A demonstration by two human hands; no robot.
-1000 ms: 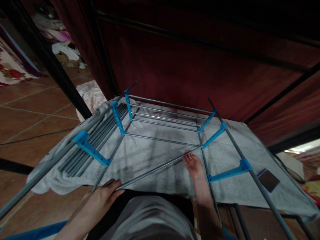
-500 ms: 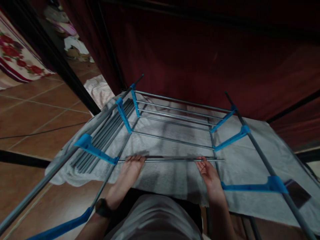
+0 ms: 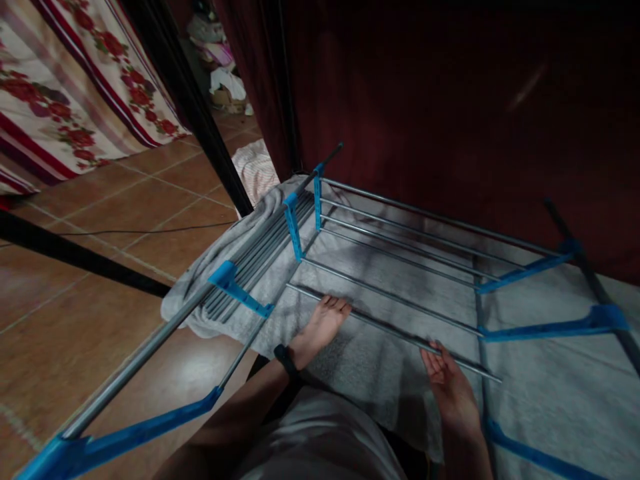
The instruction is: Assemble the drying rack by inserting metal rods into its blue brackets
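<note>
A thin grey metal rod [image 3: 385,327] lies across both my hands, its two ends free of the blue brackets. My left hand [image 3: 327,319] is closed over it from above, left of its middle. Farther right, my right hand [image 3: 447,380] pinches the rod with the palm turned up. Around them stands a rack frame of grey tubes and blue plastic brackets. The left bracket [image 3: 243,293] is near the rod's left end, and a right bracket [image 3: 555,327] is beyond its right end. Several crossbars [image 3: 390,297] span the frame's far part.
Under the frame is a surface covered with a grey cloth [image 3: 405,393]. Several loose grey tubes [image 3: 260,250] lie bundled on its left side. Dark red fabric [image 3: 410,120] hangs behind. Black poles [image 3: 200,113], a flowered curtain [image 3: 80,87] and tiled floor [image 3: 135,193] are at left.
My view has turned left. The rod has come away from the left bracket and its left end now sits farther from me. Both hands have kept their grip on it.
</note>
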